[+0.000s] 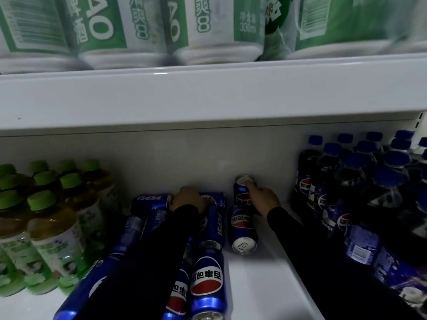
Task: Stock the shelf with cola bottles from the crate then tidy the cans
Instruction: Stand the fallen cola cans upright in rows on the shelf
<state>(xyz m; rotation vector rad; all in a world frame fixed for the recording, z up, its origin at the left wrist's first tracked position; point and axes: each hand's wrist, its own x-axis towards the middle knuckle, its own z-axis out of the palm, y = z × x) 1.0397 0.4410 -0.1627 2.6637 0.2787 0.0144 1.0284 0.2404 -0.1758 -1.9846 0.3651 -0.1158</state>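
A: Where are the cans?

B: On the white shelf (265, 285), in the middle, between the green-capped tea bottles (53, 227) on the left and the cola bottles (360, 199) on the right. Most lie on their sides.

A: Which way do they point?

B: Mixed. One fallen can (242, 227) lies with its long axis running front to back, its top toward the camera. A nearer can (208, 282) lies the same way, axis toward the back wall. At the rear, a crosswise can (150, 202) has its axis running left to right, its Pepsi lettering upside down. One upright can (243, 190) stands near the back wall, top up.

A: And the hands?

B: The left hand (189, 200) is curled down over the rear cans, fingers bent; I cannot tell whether it actually grips one. The right hand (263, 198) reaches to the upright can, fingers loosely extended and touching its side near the top, not wrapped around it. Both arms wear dark sleeves.

A: Anything above?

B: Green-and-white cans (138, 26) on the upper shelf, upright and blurred.
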